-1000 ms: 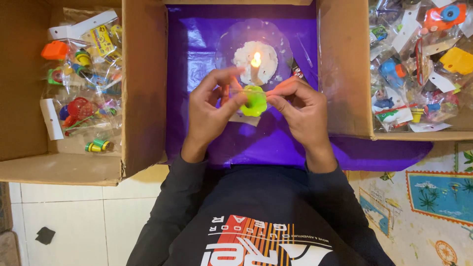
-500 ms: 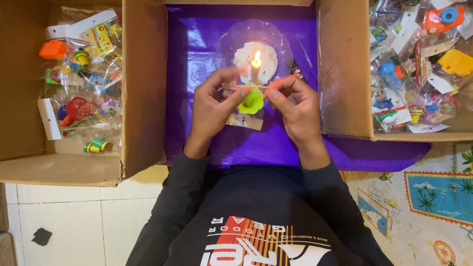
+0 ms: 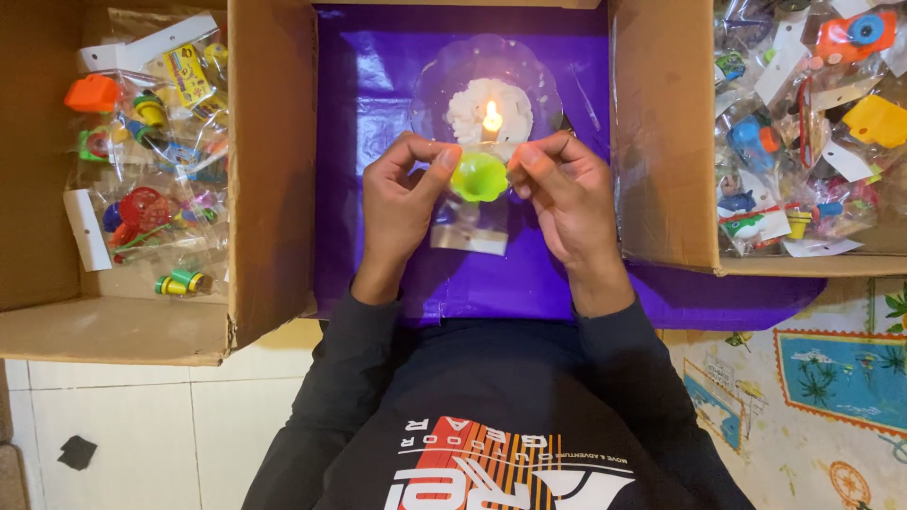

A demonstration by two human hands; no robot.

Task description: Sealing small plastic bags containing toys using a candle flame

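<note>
Top-down view: left hand point(image 3: 402, 203) & right hand point(image 3: 567, 198) meet over a purple sheet point(image 3: 378, 94), both pinching a clear plastic pouch point(image 3: 470, 227) w/ a small lime-green toy point(image 3: 479, 177) inside. Each grip is clenched on the pouch's top corners, thumbs & forefingers either side of the toy, so it sits between the hands, about equally near both. Pouch hangs long axis toward the wearer. Just beyond the fingertips, a lit candle point(image 3: 491, 118) burns on a clear scalloped dish point(image 3: 435, 80); pouch top lies very near the flame. Cardboard boxes of bagged toys flank left point(image 3: 274, 189) & right point(image 3: 661, 142).
</note>
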